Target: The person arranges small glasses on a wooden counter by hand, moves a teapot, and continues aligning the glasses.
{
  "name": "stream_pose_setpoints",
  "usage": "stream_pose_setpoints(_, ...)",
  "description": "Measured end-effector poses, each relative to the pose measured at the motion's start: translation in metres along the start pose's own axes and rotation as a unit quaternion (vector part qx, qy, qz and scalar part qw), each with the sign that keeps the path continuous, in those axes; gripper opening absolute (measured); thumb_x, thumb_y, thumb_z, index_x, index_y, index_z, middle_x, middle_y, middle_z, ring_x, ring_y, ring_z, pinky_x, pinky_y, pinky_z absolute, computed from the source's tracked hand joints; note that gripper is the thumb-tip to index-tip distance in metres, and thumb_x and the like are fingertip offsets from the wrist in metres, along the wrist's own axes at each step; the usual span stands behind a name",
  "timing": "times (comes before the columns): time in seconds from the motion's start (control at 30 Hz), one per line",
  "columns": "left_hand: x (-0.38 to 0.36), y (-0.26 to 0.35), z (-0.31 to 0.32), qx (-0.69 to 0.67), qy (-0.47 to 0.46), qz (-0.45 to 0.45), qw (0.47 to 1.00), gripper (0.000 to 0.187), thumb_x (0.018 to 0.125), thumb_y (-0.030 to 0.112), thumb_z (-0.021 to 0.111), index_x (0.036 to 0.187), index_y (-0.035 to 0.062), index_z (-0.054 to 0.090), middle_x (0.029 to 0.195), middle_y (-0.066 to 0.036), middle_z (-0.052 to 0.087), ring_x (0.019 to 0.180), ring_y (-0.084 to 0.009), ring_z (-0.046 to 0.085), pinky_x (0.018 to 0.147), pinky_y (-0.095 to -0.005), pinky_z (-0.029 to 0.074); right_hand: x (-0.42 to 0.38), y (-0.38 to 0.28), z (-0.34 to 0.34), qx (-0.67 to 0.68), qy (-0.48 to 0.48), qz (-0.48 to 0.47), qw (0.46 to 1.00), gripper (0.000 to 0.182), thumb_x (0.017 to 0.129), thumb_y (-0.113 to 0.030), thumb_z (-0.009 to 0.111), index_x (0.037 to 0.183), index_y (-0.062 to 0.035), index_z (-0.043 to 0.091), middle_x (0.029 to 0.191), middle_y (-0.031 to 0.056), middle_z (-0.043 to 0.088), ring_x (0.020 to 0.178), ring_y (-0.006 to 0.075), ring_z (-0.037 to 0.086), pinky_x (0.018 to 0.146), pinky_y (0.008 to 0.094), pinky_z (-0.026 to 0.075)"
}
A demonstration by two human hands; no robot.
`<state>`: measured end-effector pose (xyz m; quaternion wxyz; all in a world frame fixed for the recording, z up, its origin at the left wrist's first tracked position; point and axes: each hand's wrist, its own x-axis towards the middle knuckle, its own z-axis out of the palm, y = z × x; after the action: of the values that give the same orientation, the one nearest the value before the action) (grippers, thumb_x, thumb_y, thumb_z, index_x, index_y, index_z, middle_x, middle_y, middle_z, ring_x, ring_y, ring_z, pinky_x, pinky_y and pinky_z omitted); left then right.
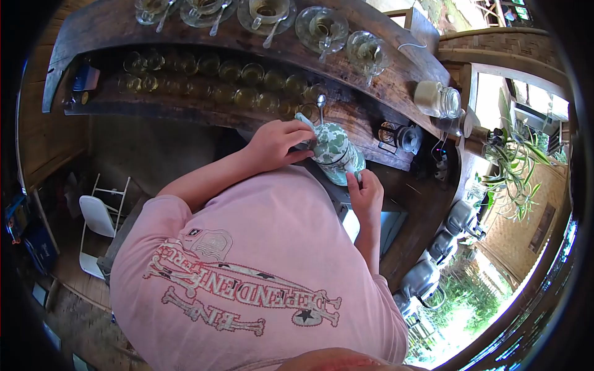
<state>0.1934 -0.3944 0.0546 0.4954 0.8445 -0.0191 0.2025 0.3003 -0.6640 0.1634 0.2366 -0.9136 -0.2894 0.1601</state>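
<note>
A green-and-white mottled enamel teapot [333, 143] is tilted in front of my chest, its narrow spout pointing toward the shelf. My right hand [367, 193] is closed at the pot's near right side, thumb and fingers pinching its edge or handle. On the other side, my left hand [281, 143] has thumb and fingers curled around a small greyish thing close against the pot; what it is stays partly hidden. Just beyond the teapot a metal spoon [321, 102] sticks up, its lower end hidden.
Several glass cups on saucers [322, 29] line the wooden counter [396, 77], with rows of glasses [252, 74] on a shelf below. A lidded jar [437, 99] and French press [401, 137] stand right. Kettles [421, 278] are farther right; a white chair [97, 216] is left.
</note>
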Motion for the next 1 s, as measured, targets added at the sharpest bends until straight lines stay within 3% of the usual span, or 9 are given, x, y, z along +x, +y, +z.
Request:
stream_pose_setpoints(0.57,-0.006,-0.013,-0.010,-0.001,-0.033,-0.044,0.998,0.033,0.089,0.030,0.087,0.117,0.0146,0.077,0.123,-0.001,0.077,0.097,-0.0219,0.074,0.085,-0.0379,0.054,0.013,-0.030,0.005,-0.093,0.007,-0.050,0.994,0.040,0.100,-0.024,0.079,0.077,-0.0038,0.054,0.068,0.0150,0.050,0.065,0.0378,0.052,0.060,0.0508,0.040)
stream_pose_setpoints(1.0,0.002,-0.009,-0.012,-0.015,-0.050,-0.058,0.997,0.031,0.089,0.031,0.087,0.113,0.0148,0.076,0.119,-0.001,0.077,0.102,-0.0253,0.075,0.085,-0.0419,0.055,0.015,-0.031,-0.002,-0.089,0.002,-0.039,0.995,0.040,0.100,-0.025,0.079,0.078,-0.0032,0.054,0.068,0.0153,0.051,0.064,0.0375,0.052,0.059,0.0508,0.039)
